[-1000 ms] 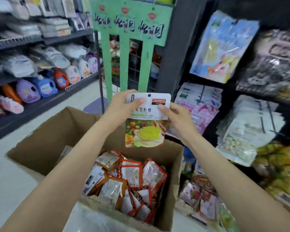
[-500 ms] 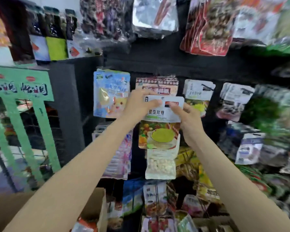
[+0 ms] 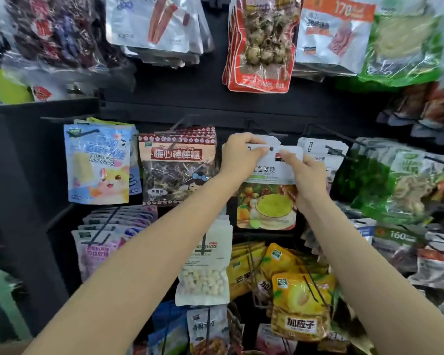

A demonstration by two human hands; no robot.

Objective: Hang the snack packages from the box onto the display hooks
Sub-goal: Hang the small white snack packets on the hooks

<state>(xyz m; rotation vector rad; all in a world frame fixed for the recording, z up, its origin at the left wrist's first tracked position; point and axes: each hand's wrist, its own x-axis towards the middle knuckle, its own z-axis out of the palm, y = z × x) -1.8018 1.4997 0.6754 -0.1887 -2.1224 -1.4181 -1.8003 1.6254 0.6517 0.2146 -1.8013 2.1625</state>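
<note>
A dark display rack fills the view, its hooks loaded with hanging snack bags on every side of the hands. Above the hands hang a red pack of round brown snacks and, further to the left of it, a white pack printed with red sticks; green bags hang off to the right of the hands. To the left of the hands sit a brown plum-lollipop bag and, beyond it, a pale blue cartoon bag. Below the hands hang a white bag of small white balls and yellow bags of dried fruit. Both bare forearms reach up from the bottom of the view. Between the hands is the snack package, white at the top with a green bowl and fruit pictured on its lower half, held upright against the rack with its hang hole at the hook, whose dark tip shows in the hole. The left hand pinches the package's top left edge, thumb in front; the right hand is clamped on its top right edge, thumb lying across the white header near the hole.
</note>
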